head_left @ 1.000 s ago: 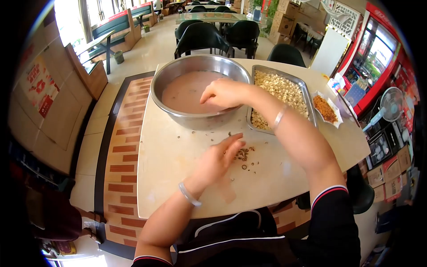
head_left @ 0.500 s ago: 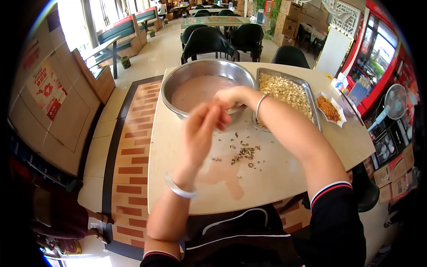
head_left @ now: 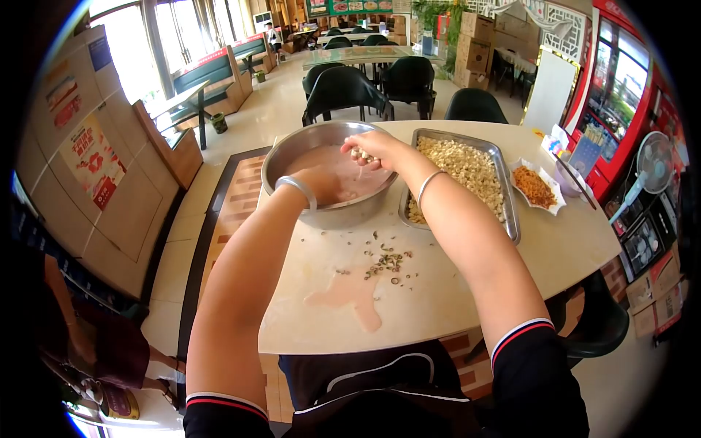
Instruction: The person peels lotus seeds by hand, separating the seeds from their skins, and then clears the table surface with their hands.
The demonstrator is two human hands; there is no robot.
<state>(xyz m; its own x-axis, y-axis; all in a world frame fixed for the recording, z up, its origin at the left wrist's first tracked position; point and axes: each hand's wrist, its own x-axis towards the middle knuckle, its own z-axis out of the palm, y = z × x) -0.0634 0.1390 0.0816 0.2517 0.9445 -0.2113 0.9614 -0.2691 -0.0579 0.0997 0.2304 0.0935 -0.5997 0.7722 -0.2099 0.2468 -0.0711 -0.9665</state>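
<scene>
A few pale kernels (head_left: 362,155) are held in the curled right hand (head_left: 378,149), over the metal bowl (head_left: 343,220). The left hand (head_left: 323,182) is dipped in the bowl's cloudy pinkish liquid (head_left: 321,155); its fingers are hidden, so its grip can't be told. Progress, as judged: a large share looks done, since the tray (head_left: 514,219) just beside the bowl is thickly covered with similar-looking pieces (head_left: 461,164). The remainder can't be counted, the bowl's bottom being masked. Dark scraps (head_left: 388,263) and a puddle (head_left: 347,290) are left unwiped on the tabletop (head_left: 434,314).
</scene>
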